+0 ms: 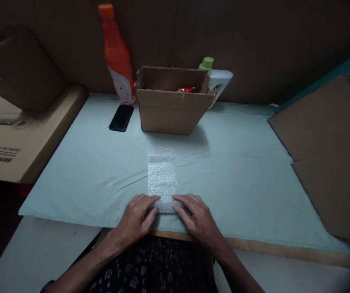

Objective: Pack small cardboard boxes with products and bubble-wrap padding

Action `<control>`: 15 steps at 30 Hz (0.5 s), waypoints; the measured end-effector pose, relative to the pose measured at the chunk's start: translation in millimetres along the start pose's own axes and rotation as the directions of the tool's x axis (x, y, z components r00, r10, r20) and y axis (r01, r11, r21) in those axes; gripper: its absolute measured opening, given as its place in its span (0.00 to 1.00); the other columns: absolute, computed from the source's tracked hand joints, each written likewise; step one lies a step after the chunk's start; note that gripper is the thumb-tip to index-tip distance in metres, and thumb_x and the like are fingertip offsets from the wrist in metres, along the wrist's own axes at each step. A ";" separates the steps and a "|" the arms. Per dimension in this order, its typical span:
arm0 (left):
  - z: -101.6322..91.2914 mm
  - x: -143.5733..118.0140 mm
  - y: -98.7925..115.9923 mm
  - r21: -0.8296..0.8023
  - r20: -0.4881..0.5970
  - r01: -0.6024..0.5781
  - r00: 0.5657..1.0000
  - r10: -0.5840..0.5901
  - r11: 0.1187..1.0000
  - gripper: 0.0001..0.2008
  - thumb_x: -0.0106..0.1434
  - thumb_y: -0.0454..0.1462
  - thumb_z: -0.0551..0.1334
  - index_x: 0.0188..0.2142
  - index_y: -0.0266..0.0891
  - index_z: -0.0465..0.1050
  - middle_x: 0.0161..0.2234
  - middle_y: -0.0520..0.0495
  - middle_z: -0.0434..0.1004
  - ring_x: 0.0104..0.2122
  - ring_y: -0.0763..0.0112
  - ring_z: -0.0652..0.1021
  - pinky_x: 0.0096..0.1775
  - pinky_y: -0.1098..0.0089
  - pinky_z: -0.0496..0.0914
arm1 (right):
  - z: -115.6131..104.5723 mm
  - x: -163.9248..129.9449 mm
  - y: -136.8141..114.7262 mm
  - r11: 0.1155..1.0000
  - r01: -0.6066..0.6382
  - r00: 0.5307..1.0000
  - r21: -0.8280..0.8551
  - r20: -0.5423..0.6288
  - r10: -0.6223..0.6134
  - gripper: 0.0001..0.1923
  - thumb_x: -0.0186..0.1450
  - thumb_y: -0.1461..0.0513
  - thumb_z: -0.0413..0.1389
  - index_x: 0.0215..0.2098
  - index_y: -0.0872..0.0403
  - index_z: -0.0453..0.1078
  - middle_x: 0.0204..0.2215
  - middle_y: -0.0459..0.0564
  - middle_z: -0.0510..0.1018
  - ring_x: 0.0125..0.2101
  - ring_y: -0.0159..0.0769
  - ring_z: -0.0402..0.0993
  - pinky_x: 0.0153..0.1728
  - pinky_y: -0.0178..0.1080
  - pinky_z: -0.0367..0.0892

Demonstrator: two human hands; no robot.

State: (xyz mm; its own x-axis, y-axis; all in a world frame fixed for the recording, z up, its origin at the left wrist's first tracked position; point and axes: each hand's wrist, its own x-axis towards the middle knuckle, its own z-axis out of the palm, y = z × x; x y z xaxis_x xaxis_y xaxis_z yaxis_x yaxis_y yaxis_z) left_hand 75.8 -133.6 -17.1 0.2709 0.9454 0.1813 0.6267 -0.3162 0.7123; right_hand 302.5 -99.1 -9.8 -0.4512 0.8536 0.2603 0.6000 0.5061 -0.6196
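A strip of clear bubble wrap (162,175) lies flat on the pale green cloth, its near end rolled or folded into a thicker bundle close to the table's front edge. My left hand (141,211) grips the left end of that bundle between thumb and fingers. On the opposite end, my right hand (193,211) holds it the same way. Whether anything is wrapped inside the bundle, I cannot tell.
Beyond the strip stands an open cardboard box (171,112) with a red packet (187,89) inside. Around it are an orange bottle (118,57), a black phone (121,118) and a white bottle with a green cap (220,79). Cardboard boxes (37,142) and flaps (330,162) flank the table.
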 end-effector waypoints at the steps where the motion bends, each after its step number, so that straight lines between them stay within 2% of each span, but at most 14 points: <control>1: 2.0 2.5 -2.3 0.023 -0.018 0.045 0.999 -0.044 0.999 0.14 0.69 0.33 0.57 0.53 0.39 0.70 0.38 0.45 0.79 0.36 0.65 0.77 0.41 0.62 0.73 | -3.5 -1.4 -2.0 1.000 -0.006 0.998 -0.029 -0.060 0.005 0.12 0.70 0.62 0.55 0.52 0.52 0.73 0.44 0.54 0.82 0.43 0.43 0.78 0.44 0.47 0.72; 3: 5.6 9.2 -6.9 0.110 -0.050 0.091 0.995 -0.086 0.990 0.15 0.68 0.35 0.57 0.54 0.39 0.70 0.38 0.44 0.78 0.37 0.63 0.76 0.41 0.61 0.73 | -7.9 -5.2 -6.8 0.995 0.017 0.988 -0.097 -0.151 -0.032 0.15 0.70 0.63 0.56 0.54 0.53 0.71 0.49 0.57 0.80 0.49 0.46 0.75 0.47 0.49 0.71; 4: 7.0 12.9 -8.8 0.153 -0.066 0.094 0.994 -0.085 0.984 0.15 0.68 0.35 0.58 0.54 0.39 0.70 0.39 0.44 0.78 0.38 0.62 0.76 0.42 0.60 0.73 | -8.0 -6.8 -9.1 0.991 0.047 0.986 -0.125 -0.152 -0.066 0.15 0.69 0.64 0.56 0.54 0.52 0.71 0.50 0.57 0.79 0.51 0.46 0.74 0.48 0.50 0.70; 8: 6.0 20.3 -10.3 0.226 -0.146 0.052 0.989 -0.019 0.973 0.15 0.67 0.34 0.59 0.54 0.40 0.70 0.47 0.40 0.74 0.47 0.57 0.74 0.48 0.56 0.72 | 3.9 -5.2 -11.9 0.959 0.186 0.983 -0.213 0.028 -0.184 0.15 0.68 0.66 0.55 0.53 0.52 0.72 0.54 0.57 0.78 0.57 0.50 0.70 0.50 0.53 0.68; 11: -1.2 12.4 -5.2 0.164 -0.129 -0.049 0.989 0.070 0.985 0.18 0.67 0.37 0.61 0.55 0.40 0.69 0.52 0.38 0.72 0.52 0.54 0.72 0.52 0.52 0.69 | 12.4 1.1 -7.5 0.963 0.180 0.984 -0.202 0.026 -0.179 0.14 0.70 0.68 0.52 0.50 0.53 0.73 0.47 0.55 0.82 0.51 0.48 0.75 0.48 0.52 0.69; 13: -5.0 4.6 -1.8 0.069 -0.061 -0.093 0.993 0.097 0.993 0.19 0.67 0.37 0.61 0.58 0.40 0.67 0.48 0.41 0.75 0.48 0.58 0.74 0.51 0.54 0.68 | 12.5 3.4 -4.4 0.983 0.143 0.990 -0.114 0.021 -0.141 0.13 0.71 0.67 0.51 0.49 0.52 0.74 0.41 0.52 0.83 0.43 0.43 0.78 0.44 0.49 0.71; 15: -4.9 0.8 -0.7 0.008 -0.023 -0.068 0.997 0.068 0.998 0.20 0.68 0.34 0.58 0.60 0.41 0.65 0.41 0.44 0.77 0.42 0.62 0.75 0.47 0.58 0.69 | 9.5 3.4 -2.4 0.994 0.103 0.995 -0.045 0.025 -0.102 0.12 0.72 0.65 0.51 0.50 0.50 0.73 0.39 0.51 0.83 0.40 0.42 0.78 0.42 0.48 0.71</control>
State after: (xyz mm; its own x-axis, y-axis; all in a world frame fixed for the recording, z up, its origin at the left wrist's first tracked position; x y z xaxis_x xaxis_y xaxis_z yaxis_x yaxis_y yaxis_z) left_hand 72.0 -132.2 -14.2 0.2965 0.9231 0.2450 0.6127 -0.3807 0.6926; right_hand 293.3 -98.5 -14.4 -0.5259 0.7945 0.3036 0.5794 0.5959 -0.5560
